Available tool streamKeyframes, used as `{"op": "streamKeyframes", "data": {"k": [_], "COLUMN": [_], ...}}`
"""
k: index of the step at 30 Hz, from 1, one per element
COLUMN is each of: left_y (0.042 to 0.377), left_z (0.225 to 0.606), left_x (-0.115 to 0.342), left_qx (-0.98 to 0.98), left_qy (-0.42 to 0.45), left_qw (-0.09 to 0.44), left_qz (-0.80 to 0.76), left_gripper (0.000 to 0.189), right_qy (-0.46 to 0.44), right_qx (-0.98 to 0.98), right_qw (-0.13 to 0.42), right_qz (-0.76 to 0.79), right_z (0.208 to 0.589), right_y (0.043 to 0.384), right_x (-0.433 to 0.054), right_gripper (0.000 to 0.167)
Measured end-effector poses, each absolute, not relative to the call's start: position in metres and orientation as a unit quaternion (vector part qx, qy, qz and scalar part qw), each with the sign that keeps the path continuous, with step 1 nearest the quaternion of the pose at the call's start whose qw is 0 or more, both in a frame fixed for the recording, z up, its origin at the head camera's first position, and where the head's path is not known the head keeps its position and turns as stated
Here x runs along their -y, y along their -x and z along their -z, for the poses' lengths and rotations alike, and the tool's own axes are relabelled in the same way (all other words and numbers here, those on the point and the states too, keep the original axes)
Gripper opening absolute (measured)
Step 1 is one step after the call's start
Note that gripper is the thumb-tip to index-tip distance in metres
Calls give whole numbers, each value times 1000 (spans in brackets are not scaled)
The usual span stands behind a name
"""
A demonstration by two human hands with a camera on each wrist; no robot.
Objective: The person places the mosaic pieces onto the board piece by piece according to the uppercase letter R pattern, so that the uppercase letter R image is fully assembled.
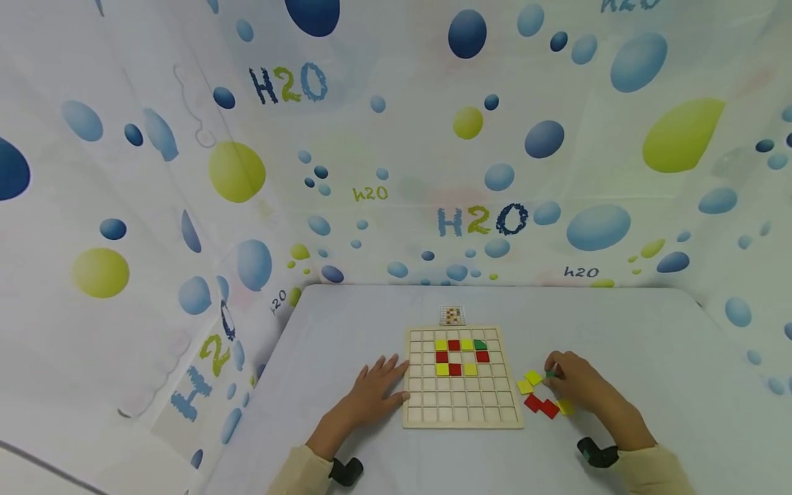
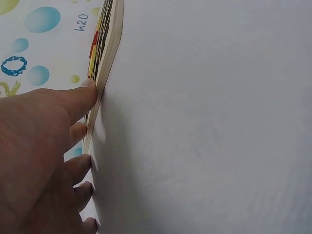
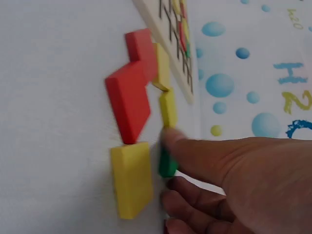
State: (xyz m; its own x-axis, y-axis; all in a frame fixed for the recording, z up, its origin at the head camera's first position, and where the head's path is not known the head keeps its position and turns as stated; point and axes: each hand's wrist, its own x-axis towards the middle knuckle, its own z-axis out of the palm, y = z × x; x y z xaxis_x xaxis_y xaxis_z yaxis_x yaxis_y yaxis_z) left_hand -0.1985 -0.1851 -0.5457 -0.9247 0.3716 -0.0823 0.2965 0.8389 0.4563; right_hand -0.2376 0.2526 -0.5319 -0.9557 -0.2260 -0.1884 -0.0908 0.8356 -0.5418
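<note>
A wooden grid board (image 1: 458,399) lies on the table, its cells partly filled by a ring of red and yellow tiles with one green piece (image 1: 480,344) at the upper right corner. My left hand (image 1: 374,393) rests at the board's left edge, fingers spread, thumb and fingertips touching the side. To the right of the board, my right hand (image 1: 575,381) pinches a green tile (image 3: 168,165) between thumb and fingers. Around that hand lie loose yellow tiles (image 3: 134,180) and red tiles (image 3: 129,100). The far side of the green tile is hidden by the fingers.
A small picture card (image 1: 452,315) with a coloured grid pattern lies just behind the board. The white table (image 1: 346,316) is enclosed at the back and sides by a curtain (image 1: 402,137) printed with drops. Black wrist cameras (image 1: 597,454) sit on both wrists.
</note>
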Motion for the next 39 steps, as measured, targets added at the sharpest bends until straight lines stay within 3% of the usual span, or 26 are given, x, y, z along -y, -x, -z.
{"op": "streamKeyframes", "data": {"k": [5,12,18,27,33,39], "left_y": [200,200,200,200,199,199], "left_z": [547,547,548,549,547,548], "left_x": [185,185,185,185,184,184], "left_qx": [-955,-956,-954,-956,-954,-957], "left_qy": [-176,-170,-177,-174,-173,-169], "left_qw": [88,91,89,87,90,86], "left_qz": [-222,-222,-223,-220,-228,-221], "left_gripper": [69,69,70,70,70,70], "right_qy": [91,103,89,96,98,83], "right_qx": [-951,-953,-956,-957,-959,-954], "right_qw": [96,64,80,64,33,38], "right_qz": [280,278,269,265,263,287], "right_z": [535,538,533,540,545,547], "right_y": [238,239,240,244,249,257], "right_x": [-253,-254,-255,-257,-252,-240], "right_gripper": [37,22,33,25,27,30]}}
